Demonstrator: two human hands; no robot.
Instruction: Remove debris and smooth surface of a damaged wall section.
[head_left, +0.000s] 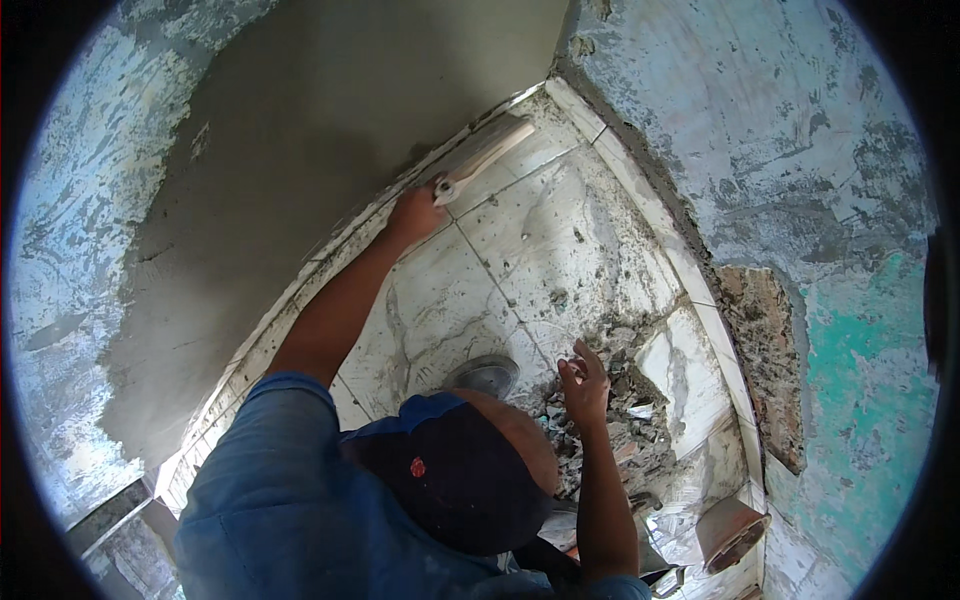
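My left hand is closed on a long, flat float with a pale strip along it, held at the foot of the freshly plastered grey wall, by the tiled skirting. My right hand is raised over broken rubble on the dirty white floor tiles, its fingers apart and slightly bent with nothing clearly in them. A cap and blue-sleeved shoulders fill the lower middle, hiding part of the floor. A shoe shows beside the cap.
A rough blue and teal wall rises on the right, with a hacked-out patch above the skirting. A bucket lies at the lower right beside other objects I cannot make out. The two walls meet in a corner at the top.
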